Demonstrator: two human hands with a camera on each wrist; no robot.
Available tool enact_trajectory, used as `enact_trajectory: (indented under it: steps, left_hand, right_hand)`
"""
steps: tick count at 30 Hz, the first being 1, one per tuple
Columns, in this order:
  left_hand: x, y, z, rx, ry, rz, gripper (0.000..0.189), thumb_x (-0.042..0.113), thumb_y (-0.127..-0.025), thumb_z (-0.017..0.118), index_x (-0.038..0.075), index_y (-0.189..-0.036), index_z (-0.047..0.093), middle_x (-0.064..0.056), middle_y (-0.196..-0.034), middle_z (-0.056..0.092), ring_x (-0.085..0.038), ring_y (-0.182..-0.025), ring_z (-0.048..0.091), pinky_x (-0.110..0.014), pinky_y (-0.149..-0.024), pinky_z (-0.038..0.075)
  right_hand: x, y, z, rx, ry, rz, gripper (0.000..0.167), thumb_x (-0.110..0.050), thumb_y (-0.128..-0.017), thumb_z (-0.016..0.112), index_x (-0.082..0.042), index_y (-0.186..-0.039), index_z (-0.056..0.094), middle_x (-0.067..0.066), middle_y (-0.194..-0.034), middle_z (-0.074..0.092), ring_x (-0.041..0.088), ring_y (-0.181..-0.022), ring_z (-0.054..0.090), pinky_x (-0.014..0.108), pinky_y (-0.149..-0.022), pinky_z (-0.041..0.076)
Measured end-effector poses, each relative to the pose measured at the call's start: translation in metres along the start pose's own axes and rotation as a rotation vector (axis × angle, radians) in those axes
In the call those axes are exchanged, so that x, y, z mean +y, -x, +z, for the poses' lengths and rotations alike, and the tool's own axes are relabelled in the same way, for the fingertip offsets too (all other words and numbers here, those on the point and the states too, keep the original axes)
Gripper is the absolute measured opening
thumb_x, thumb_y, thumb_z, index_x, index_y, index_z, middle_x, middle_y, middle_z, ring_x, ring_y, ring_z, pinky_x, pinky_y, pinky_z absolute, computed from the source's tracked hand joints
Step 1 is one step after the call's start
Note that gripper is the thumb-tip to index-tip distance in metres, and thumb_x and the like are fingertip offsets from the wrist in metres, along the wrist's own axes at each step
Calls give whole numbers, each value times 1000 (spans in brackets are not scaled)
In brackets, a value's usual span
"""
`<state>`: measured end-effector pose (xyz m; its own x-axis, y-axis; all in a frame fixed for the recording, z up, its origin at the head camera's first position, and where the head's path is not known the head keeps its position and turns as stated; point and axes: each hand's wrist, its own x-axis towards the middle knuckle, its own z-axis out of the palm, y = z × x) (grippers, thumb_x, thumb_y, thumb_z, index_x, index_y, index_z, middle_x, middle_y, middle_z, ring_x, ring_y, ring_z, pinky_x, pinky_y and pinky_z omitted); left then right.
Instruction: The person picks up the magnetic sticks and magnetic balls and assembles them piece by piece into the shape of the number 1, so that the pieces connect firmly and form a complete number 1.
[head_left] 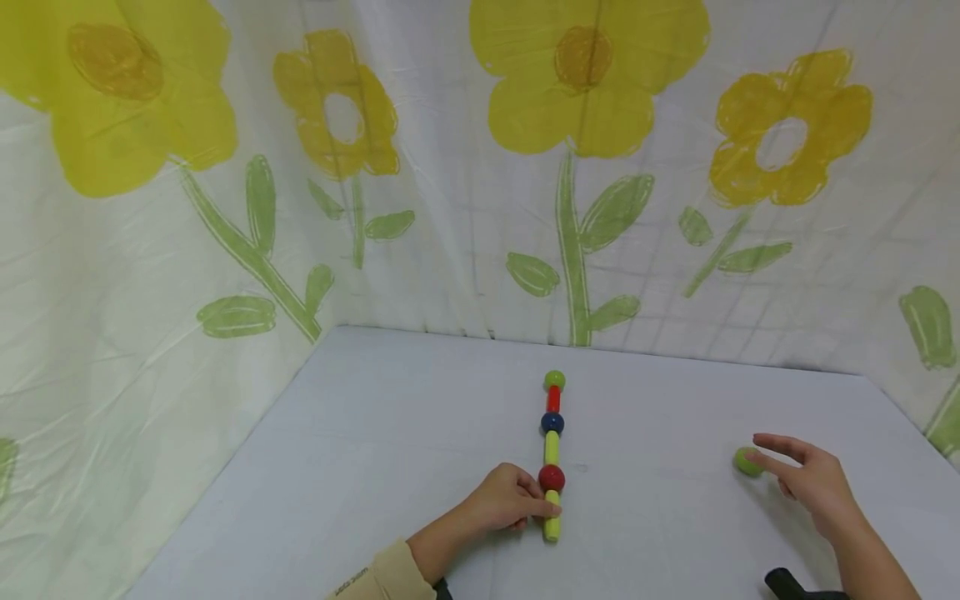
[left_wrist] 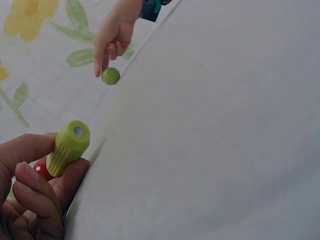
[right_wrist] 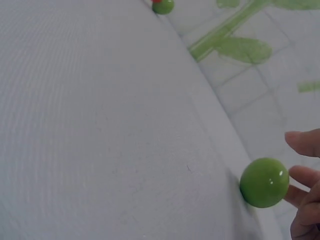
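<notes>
A straight line of balls and rods lies on the table. From far to near it has a green ball (head_left: 555, 380), a red rod (head_left: 553, 399), a blue ball (head_left: 552, 423), a yellow-green rod (head_left: 552, 448), a red ball (head_left: 551, 477) and a ridged yellow-green rod (left_wrist: 69, 150) with a round metallic disc in its end. My left hand (head_left: 507, 497) pinches this nearest rod between thumb and finger. Off to the right, a loose green ball (right_wrist: 264, 182) sits on the table. My right hand (head_left: 813, 483) is right at it, thumb and fingers spread apart, fingertips beside the ball.
The white table (head_left: 375, 467) ends at the back against a white curtain (head_left: 450, 225) printed with yellow flowers. More curtain hangs along both sides. A black object (head_left: 783, 583) shows at the lower edge below my right hand.
</notes>
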<state>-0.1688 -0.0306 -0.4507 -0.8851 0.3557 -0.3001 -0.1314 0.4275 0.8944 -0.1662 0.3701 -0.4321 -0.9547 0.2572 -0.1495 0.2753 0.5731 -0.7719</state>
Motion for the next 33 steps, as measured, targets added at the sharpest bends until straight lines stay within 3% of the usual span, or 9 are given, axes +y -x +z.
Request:
enact_trajectory:
  steps: [4, 7, 11, 12, 17, 21, 27, 30, 33]
  left_hand:
    - [0, 0, 0, -3, 4, -6, 20, 24, -74, 78, 9, -72, 65, 3, -52, 50, -8, -41, 40, -17, -41, 30]
    - [0, 0, 0, -5, 11, -16, 20, 24, -74, 78, 9, -73, 65, 3, -52, 51, -8, -41, 40, -18, -41, 30]
    - [0, -1, 0, -7, 17, -28, 20, 24, -74, 78, 9, -74, 65, 3, -53, 51, -9, -41, 40, -18, -41, 30]
    - [0, -1, 0, -7, 17, -30, 20, 25, -74, 78, 9, -74, 65, 3, -53, 51, -9, -41, 40, -18, -41, 30]
    - [0, -1, 0, -11, 22, -30, 20, 25, -75, 78, 10, -74, 66, 3, -52, 50, -9, -41, 39, -18, -41, 29]
    - [0, -1, 0, -12, 19, -23, 20, 24, -75, 78, 10, -74, 65, 3, -52, 50, -9, -41, 39, -18, -41, 29]
    - [0, -1, -1, -10, 23, -26, 20, 24, -75, 78, 9, -74, 65, 3, -53, 51, -9, -41, 39, -18, -41, 29]
    - [0, -1, 0, -10, 29, -24, 20, 24, -74, 78, 9, -74, 66, 3, -53, 51, -9, -41, 39, -18, -41, 29]
    - [-1, -1, -1, -12, 28, -16, 20, 24, -75, 78, 9, -74, 65, 3, -53, 52, -9, -41, 39, -18, -41, 29]
  right_hand:
    - [4, -2, 0, 6, 20, 14, 73, -55, -78, 66, -4, -128, 52, -17, -100, 45, 5, -54, 42, 25, -58, 39]
    - [8, -4, 0, -1, 30, 36, 74, -56, -78, 65, -4, -129, 52, 1, -120, 51, 2, -67, 42, 23, -60, 42]
    - [12, -6, 0, -24, 32, 58, 73, -58, -79, 64, -7, -130, 52, 24, -145, 27, -3, -82, 36, 20, -63, 45]
    - [13, -7, 0, -25, 30, 59, 73, -58, -79, 64, -7, -130, 52, 24, -146, 27, -2, -81, 37, 21, -63, 45]
    - [15, -9, 0, -19, 31, 81, 77, -56, -79, 64, -3, -132, 48, 25, -144, 29, 2, -73, 41, 22, -60, 43]
    - [15, -9, 2, -16, 32, 95, 79, -56, -78, 66, -3, -132, 48, 21, -132, 39, 6, -67, 44, 24, -60, 41]
    - [16, -5, 3, -25, 19, 77, 72, -55, -77, 67, -8, -129, 53, -5, -102, 49, 8, -56, 45, 26, -58, 40]
    - [16, -4, 5, -17, -3, 67, 58, -53, -77, 69, -17, -121, 59, -13, -94, 46, 7, -54, 45, 26, -57, 40]
    - [16, -3, 6, -3, -17, 69, 54, -52, -76, 70, -19, -118, 61, -18, -89, 44, 7, -53, 44, 26, -56, 39]
